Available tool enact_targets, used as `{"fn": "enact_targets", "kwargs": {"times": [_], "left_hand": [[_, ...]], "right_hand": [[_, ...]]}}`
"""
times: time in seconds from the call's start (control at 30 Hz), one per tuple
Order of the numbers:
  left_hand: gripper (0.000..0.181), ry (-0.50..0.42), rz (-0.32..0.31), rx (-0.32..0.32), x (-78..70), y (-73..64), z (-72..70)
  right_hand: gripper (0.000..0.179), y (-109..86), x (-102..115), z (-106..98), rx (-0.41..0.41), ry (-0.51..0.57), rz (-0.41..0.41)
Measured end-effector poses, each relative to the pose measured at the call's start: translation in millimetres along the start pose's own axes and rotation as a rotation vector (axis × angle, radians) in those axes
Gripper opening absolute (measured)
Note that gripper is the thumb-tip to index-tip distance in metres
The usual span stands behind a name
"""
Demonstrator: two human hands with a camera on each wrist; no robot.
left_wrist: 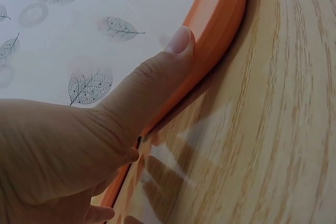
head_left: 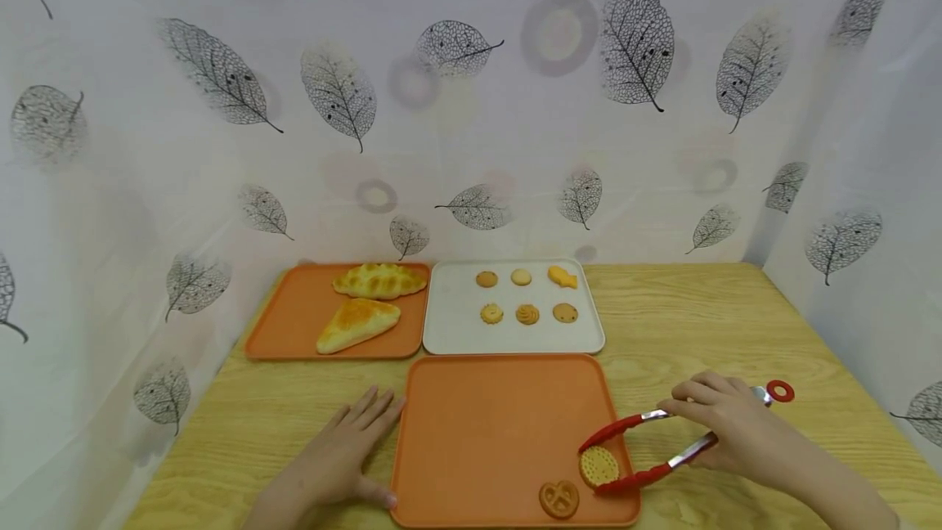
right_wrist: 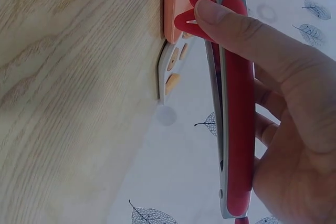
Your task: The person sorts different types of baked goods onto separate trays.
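My right hand point(head_left: 743, 432) grips a pair of red-and-silver tongs point(right_wrist: 239, 108), thumb along one arm and fingers round the other side. The tongs' red tips stand on either side of a round, dotted cracker point(head_left: 599, 467) at the right side of the front orange tray point(head_left: 500, 424); whether the cracker is raised I cannot tell. Just left of it lies a brown pretzel-shaped cookie point(head_left: 559, 499). My left hand point(head_left: 324, 456) rests beside the tray with fingers extended, its thumb point(left_wrist: 157, 80) touching the tray's left rim.
Behind, a white tray point(head_left: 449, 325) carries several small cookies in two rows. To its left, another orange tray point(head_left: 287, 317) holds a braided bread point(head_left: 379, 280) and a triangular bread point(head_left: 359, 324). A leaf-patterned curtain point(head_left: 456, 129) encloses the wooden table point(head_left: 684, 309).
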State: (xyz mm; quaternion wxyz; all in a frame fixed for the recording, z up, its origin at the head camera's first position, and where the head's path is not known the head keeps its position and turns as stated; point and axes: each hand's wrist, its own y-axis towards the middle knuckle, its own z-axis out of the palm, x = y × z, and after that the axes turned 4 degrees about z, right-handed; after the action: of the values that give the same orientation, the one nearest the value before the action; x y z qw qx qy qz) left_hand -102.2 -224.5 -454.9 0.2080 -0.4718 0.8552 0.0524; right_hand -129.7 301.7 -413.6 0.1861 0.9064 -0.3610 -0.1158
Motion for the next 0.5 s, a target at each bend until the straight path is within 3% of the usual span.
{"fn": "enact_targets", "kwargs": {"times": [0.5], "left_hand": [[0.122,0.015,0.012,-0.002,1.4,0.4,1.8]], "right_hand": [[0.068,27.6,-1.3,21.2,-0.014,0.069,0.020]]}}
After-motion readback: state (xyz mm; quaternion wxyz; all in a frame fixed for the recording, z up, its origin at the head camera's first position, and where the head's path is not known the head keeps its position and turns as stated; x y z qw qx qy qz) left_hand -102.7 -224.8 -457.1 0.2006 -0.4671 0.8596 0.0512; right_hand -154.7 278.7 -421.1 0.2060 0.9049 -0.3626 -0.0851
